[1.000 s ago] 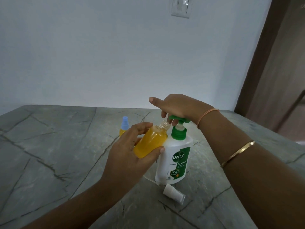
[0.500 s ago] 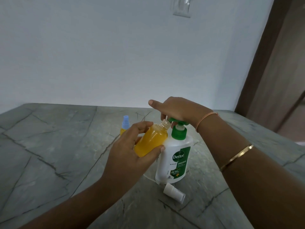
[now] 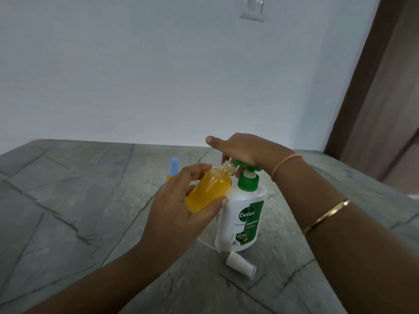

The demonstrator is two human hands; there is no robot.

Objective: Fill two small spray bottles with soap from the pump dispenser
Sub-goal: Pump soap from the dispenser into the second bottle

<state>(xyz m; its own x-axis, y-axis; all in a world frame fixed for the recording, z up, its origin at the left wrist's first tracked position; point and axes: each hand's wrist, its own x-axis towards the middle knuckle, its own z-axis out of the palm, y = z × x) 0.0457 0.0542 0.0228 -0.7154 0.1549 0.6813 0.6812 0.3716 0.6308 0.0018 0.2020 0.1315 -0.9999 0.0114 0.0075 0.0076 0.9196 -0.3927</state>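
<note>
My left hand (image 3: 179, 205) grips a small clear spray bottle (image 3: 208, 189) full of orange-yellow soap, tilted so its open neck sits at the spout of the green pump. The white pump dispenser (image 3: 243, 216) with a green label stands upright on the stone counter. My right hand (image 3: 247, 152) rests on the pump head (image 3: 246, 165), fingers curled over it, thumb sticking out to the left. A second small bottle (image 3: 173, 169) with a blue spray cap stands behind my left hand, mostly hidden. The loose white spray cap (image 3: 240, 264) lies on its side in front of the dispenser.
The grey veined stone counter (image 3: 68, 211) stretches to the left and forward. A pale wall rises behind it, with a switch plate (image 3: 252, 7) high up. A brown door frame (image 3: 362, 87) stands at the right.
The pump head has gone down a little under my right hand. The bottle in my left hand stays at the spout.
</note>
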